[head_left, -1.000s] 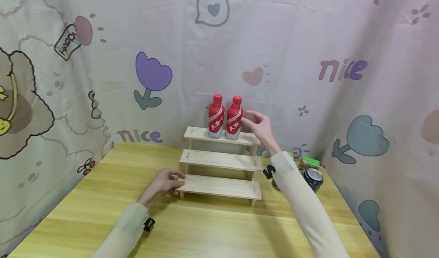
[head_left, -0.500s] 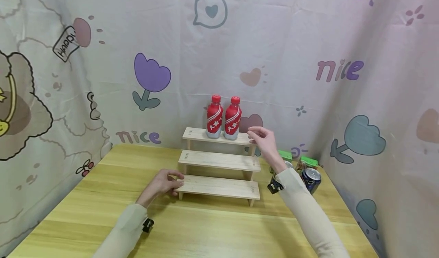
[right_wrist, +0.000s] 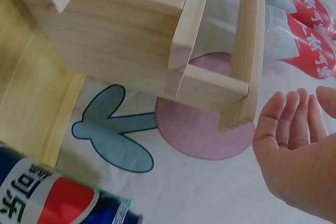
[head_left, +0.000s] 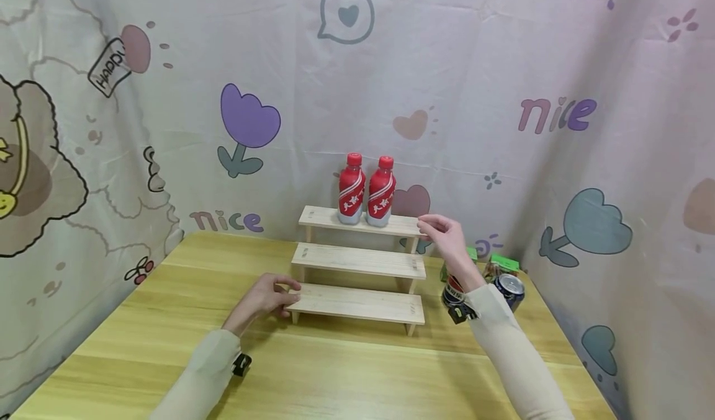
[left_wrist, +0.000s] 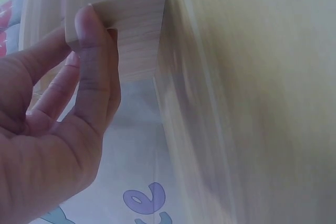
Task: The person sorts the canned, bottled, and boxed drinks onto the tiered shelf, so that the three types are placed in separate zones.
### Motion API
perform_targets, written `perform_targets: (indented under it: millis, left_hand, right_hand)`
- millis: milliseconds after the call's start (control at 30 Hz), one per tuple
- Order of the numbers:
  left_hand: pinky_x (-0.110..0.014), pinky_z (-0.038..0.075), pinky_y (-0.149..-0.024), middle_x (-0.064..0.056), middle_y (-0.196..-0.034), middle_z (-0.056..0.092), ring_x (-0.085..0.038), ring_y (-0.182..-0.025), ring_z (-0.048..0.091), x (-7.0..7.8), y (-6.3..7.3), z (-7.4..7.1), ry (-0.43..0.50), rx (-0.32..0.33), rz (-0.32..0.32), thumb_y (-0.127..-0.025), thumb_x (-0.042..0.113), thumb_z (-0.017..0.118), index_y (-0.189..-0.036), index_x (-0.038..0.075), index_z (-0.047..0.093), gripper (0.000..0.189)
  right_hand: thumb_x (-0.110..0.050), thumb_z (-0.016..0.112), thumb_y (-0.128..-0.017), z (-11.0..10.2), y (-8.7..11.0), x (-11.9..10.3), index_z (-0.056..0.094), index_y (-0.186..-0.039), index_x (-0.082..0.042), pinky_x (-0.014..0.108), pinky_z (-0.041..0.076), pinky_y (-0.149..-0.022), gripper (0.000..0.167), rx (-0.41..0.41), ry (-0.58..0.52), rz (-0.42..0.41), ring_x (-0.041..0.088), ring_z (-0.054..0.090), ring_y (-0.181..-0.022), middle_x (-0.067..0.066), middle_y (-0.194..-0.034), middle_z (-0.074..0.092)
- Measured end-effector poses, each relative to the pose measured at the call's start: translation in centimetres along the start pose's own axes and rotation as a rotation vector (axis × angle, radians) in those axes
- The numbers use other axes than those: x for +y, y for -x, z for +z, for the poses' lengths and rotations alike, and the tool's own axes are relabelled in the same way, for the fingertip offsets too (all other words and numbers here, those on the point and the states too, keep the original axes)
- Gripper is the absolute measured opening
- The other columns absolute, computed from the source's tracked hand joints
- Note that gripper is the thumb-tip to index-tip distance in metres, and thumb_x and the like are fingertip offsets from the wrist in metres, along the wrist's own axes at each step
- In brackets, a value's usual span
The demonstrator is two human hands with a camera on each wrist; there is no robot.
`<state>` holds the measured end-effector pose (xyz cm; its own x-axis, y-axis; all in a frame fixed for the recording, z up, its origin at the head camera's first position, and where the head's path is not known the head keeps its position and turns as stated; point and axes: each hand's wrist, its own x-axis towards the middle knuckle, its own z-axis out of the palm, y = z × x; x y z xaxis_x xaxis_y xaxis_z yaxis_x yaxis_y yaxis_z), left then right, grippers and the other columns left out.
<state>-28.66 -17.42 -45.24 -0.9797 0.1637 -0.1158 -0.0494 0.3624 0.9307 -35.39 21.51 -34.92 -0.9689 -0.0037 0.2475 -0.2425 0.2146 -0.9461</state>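
Observation:
A three-step wooden display rack (head_left: 357, 302) stands on the table. On its top step two red-labelled plastic bottles (head_left: 351, 190) with red caps stand upright, side by side. My left hand (head_left: 268, 296) pinches the left end of the lowest step; the left wrist view shows thumb and fingers on either side of the board's corner (left_wrist: 126, 3). Just off the right end of the top step is my right hand (head_left: 447, 237), its fingers loosely bent and nothing between them. In the right wrist view that hand (right_wrist: 299, 150) sits below the bottles (right_wrist: 315, 51).
To the rack's right, partly behind my right forearm, are a blue cola can (head_left: 454, 293), another dark can (head_left: 511, 288) and green-topped packages (head_left: 504, 263). A printed curtain (head_left: 346, 85) hangs behind and beside the wooden table (head_left: 313, 376).
My right hand has left the right-hand bottle and moved right and down past the end of the top step. Both bottles stay standing; my left hand keeps its place.

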Motion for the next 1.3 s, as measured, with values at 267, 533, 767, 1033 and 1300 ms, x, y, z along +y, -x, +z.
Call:
perform_targets:
  millis: [267,533,767,1033,1300]
  left_hand:
    - [-0.042,0.062,-0.060,-0.009,-0.071,0.062,-0.016,-0.054,0.060,-0.1,-0.1,-0.1,0.005,-0.005,-0.003,-0.086,0.004,0.073,-0.114,-0.006,0.065,0.030]
    - [-0.039,0.062,-0.060,-0.009,-0.072,0.062,-0.016,-0.055,0.061,0.0,-0.1,0.0,0.004,-0.002,-0.027,-0.087,0.004,0.072,-0.113,-0.004,0.066,0.028]
    - [-0.040,0.062,-0.061,-0.008,-0.070,0.061,-0.016,-0.054,0.061,0.0,-0.1,-0.1,-0.008,-0.007,-0.025,-0.087,0.004,0.072,-0.113,-0.004,0.066,0.027]
    - [-0.042,0.062,-0.060,-0.008,-0.069,0.061,-0.016,-0.053,0.060,0.0,-0.1,-0.1,0.010,-0.001,-0.012,-0.087,0.004,0.072,-0.113,-0.005,0.066,0.029]
    - [-0.040,0.062,-0.059,-0.007,-0.069,0.060,-0.015,-0.053,0.059,-0.3,-0.3,-0.1,0.023,-0.003,-0.005,-0.087,0.003,0.072,-0.112,-0.006,0.066,0.027]
  right_hand:
    - [-0.027,0.070,-0.092,-1.8,1.1,0.5,0.064,-0.123,-0.002,0.018,0.055,-0.080,0.041,0.000,0.069,0.049,0.006,0.064,-0.085,0.001,-0.104,0.070]
    - [-0.033,0.069,-0.092,-3.9,2.3,1.4,0.062,-0.127,-0.005,0.021,0.049,-0.090,0.045,-0.018,0.192,0.083,0.004,0.060,-0.098,0.008,-0.122,0.065]
    - [-0.037,0.068,-0.092,-5.6,3.3,2.6,0.059,-0.131,-0.006,0.039,0.045,-0.105,0.050,-0.002,0.239,0.118,0.017,0.057,-0.112,0.014,-0.132,0.060]
    - [-0.032,0.067,-0.094,-7.3,4.4,3.9,0.053,-0.138,-0.007,0.042,0.045,-0.106,0.052,-0.006,0.257,0.189,0.029,0.050,-0.126,0.016,-0.142,0.052]
    - [-0.026,0.070,-0.092,-8.1,5.0,5.7,0.046,-0.144,-0.005,0.054,0.036,-0.114,0.061,-0.022,0.242,0.212,0.038,0.038,-0.138,0.019,-0.151,0.041]
